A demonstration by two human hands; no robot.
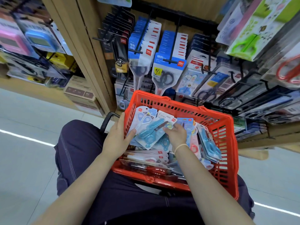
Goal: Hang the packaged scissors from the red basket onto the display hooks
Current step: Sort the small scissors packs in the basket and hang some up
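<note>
Picking stage, nothing hung yet. Red basket (215,127) at lower centre of frame, resting on the lap, full of packaged scissors. Left hand (116,138) gripping the basket's left rim, fingertips against a blue scissors pack (151,132). Right hand (176,133) pinching that same pack's right edge. Next, probably: lifting it clear, then threading its hang hole onto a display hook (172,44) at upper centre.

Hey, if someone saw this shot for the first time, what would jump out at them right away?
The bright red basket on the person's lap, centre frame, crammed with packaged scissors. Both hands are in it: the left hand and right hand hold a blue scissors pack. Behind, display hooks carry rows of blue-and-white packs.
</note>
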